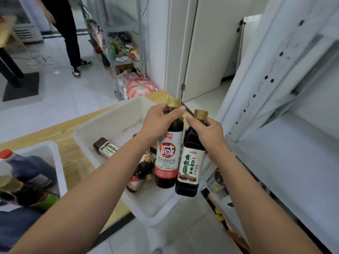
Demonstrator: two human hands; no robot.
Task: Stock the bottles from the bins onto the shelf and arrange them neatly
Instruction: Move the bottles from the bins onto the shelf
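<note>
Bottles of dark sauce are in both of your hands, and you hold them side by side above the near right corner of the large white plastic bin [102,123]. At your right stands the big white metal shelf unit [286,99] with a perforated upright post; its boards that you can see are bare. The large white plastic bin lies on the light wooden table [73,162], and in it lie more dark bottles on their sides: one with a pale green-lettered label [105,147] near the middle, and one with a red label [139,174] just behind your left forearm. A second white bin [55,162] sits at the left on the same table, full of bigger containers, among them a jug with an orange-red cap [7,154]. Your left hand [157,121] is clamped around the neck of the round dark bottle with the red and white label [167,158], under its gold cap. Your right hand [205,131] is closed around the neck of the squarer dark bottle with the white and green label [190,167], also gold-capped. The two bottles hang upright, and they touch or nearly touch each other. Far back at the left, another person's legs [71,39] in dark trousers stand on the white floor.
</note>
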